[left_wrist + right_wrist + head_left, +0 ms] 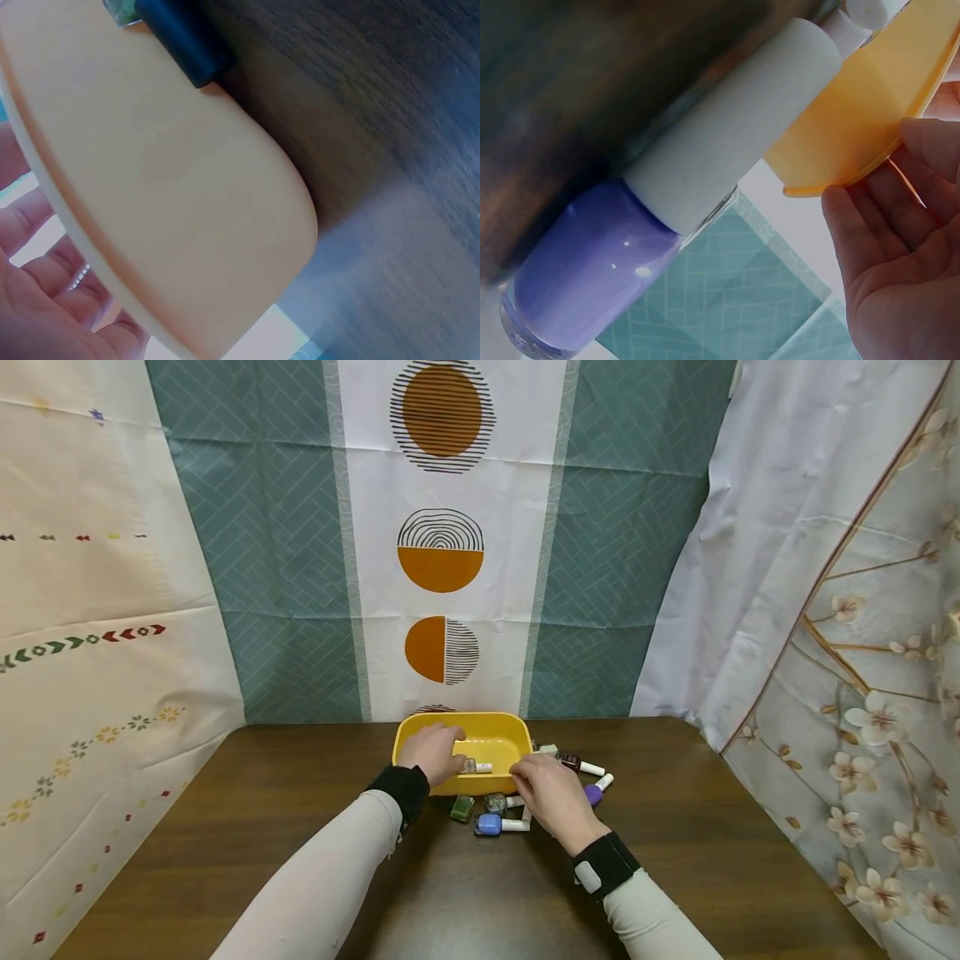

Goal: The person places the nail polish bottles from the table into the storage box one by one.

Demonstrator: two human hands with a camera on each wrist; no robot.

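Here, your left hand (pixel 431 753) reaches into the yellow bin (pixel 497 748), its grip loosely parted around nothing visible, just beside a white-capped bottle (pixel 478 767) lying inside. Your right hand (pixel 553 793) bends its fingers at the near right rim; you cannot tell whether that grip pinches anything. Other bottles, including a blue bottle (pixel 488 825) and a purple bottle (pixel 593 794), lie outside on the table (pixel 675 843).

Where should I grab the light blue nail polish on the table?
I'd pinch the light blue bottle across its wide body, from above on the near side: it lies sideways, with a green bottle and a grey bottle just behind.
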